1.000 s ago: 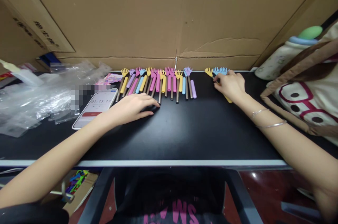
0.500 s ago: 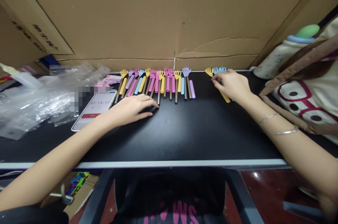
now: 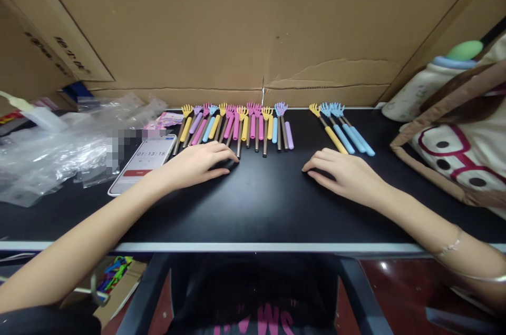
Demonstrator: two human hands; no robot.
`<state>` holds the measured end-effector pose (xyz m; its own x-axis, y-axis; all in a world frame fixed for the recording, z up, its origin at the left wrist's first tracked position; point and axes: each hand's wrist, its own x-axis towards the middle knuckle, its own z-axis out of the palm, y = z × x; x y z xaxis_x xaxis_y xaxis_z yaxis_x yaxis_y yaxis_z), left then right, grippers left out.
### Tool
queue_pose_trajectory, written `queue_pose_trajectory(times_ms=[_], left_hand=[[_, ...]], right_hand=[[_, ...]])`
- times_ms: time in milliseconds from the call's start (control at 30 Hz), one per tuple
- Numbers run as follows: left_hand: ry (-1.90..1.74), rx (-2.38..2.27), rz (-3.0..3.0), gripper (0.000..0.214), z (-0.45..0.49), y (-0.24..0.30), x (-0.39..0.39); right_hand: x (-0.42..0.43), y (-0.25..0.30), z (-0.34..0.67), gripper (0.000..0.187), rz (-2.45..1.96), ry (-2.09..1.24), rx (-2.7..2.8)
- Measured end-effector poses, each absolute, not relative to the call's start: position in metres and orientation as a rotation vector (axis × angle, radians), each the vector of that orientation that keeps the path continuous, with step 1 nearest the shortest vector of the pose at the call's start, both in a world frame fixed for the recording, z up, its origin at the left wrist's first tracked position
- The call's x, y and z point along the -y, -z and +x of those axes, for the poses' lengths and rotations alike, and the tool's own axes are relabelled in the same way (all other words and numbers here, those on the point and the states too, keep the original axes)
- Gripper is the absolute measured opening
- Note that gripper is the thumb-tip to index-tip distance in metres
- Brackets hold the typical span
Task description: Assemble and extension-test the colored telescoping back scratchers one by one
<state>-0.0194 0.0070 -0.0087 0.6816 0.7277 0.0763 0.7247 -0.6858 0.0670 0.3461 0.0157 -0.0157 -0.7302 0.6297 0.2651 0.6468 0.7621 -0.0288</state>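
A row of several small hand-shaped back scratchers (image 3: 237, 124) in yellow, pink, purple and blue lies along the back of the black table (image 3: 261, 203). Apart from it, at the back right, lie one yellow scratcher (image 3: 331, 132) and two blue scratchers (image 3: 351, 135) side by side. My left hand (image 3: 197, 162) rests flat on the table just in front of the long row, fingers stretched out, holding nothing. My right hand (image 3: 343, 176) lies flat on the table in front of the three scratchers, fingers spread, holding nothing and not touching them.
A phone (image 3: 143, 162) showing a timer lies left of my left hand. Crumpled clear plastic bags (image 3: 51, 150) fill the left side. Cardboard (image 3: 245, 24) walls the back. A cloth bag (image 3: 458, 150) and a bottle (image 3: 427, 82) stand at the right.
My right hand has let go of the three scratchers at the back right and drawn back toward me, now flat on the table. My left hand has stayed put.
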Motion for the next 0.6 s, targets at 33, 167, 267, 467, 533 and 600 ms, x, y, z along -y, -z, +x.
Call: queue_pose_trajectory(times_ms=[33,167,267,467,533,600], left_hand=[[-0.149,-1.233,2.853,0.027,-0.0195,0.0088,-0.0070],[-0.140,-1.229,2.860,0.029,-0.0203,0.0091,-0.0071],[-0.119,-1.221,2.864,0.031,-0.0211,0.0082,-0.0066],[-0.085,-1.212,2.844,0.035,-0.0217,0.0059,-0.0053],[-0.094,-1.210,2.839,0.036,-0.0220,0.0061,-0.0053],[-0.091,-1.208,2.838,0.037,-0.0221,0.0063,-0.0054]], right_hand=[[-0.0145,0.0172,0.3483,0.027,-0.974,0.087,2.703],[-0.0145,0.0210,0.3534,0.025,-0.943,0.013,2.691],[-0.0157,0.0212,0.3542,0.025,-0.945,-0.025,2.687],[-0.0161,0.0208,0.3556,0.024,-0.958,-0.084,2.676],[-0.0166,0.0209,0.3562,0.024,-0.957,-0.098,2.677],[-0.0171,0.0209,0.3566,0.024,-0.957,-0.106,2.680]])
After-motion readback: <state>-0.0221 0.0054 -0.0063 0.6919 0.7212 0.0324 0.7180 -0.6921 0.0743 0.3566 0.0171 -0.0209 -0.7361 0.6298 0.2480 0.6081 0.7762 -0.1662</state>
